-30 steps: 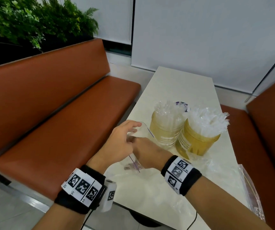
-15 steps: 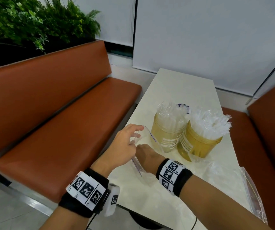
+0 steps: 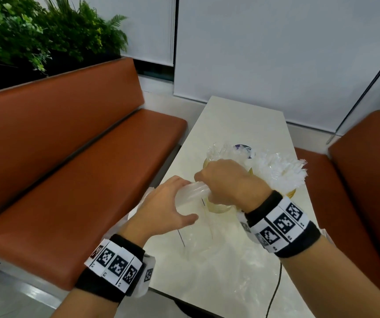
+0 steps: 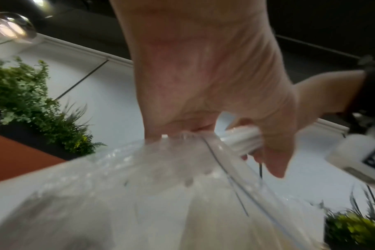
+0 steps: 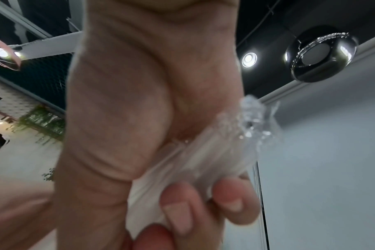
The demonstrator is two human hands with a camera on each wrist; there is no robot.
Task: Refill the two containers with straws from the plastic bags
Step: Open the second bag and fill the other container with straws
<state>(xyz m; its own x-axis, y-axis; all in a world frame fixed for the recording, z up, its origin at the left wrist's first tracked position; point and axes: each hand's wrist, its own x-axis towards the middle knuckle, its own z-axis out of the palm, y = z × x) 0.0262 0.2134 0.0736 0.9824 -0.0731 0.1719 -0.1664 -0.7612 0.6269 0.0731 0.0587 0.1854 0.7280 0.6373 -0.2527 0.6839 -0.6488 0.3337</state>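
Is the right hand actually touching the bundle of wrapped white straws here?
Touching. The right wrist view shows the right hand with fingers curled round the bundle of wrapped white straws.

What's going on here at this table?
A person is restocking straws. Their right hand grips a bundle of wrapped straws and draws it out of a clear plastic bag, which the left hand holds at its mouth. Behind the hands, two yellowish containers on the white table already bristle with straws. More clear plastic lies on the table near the person.
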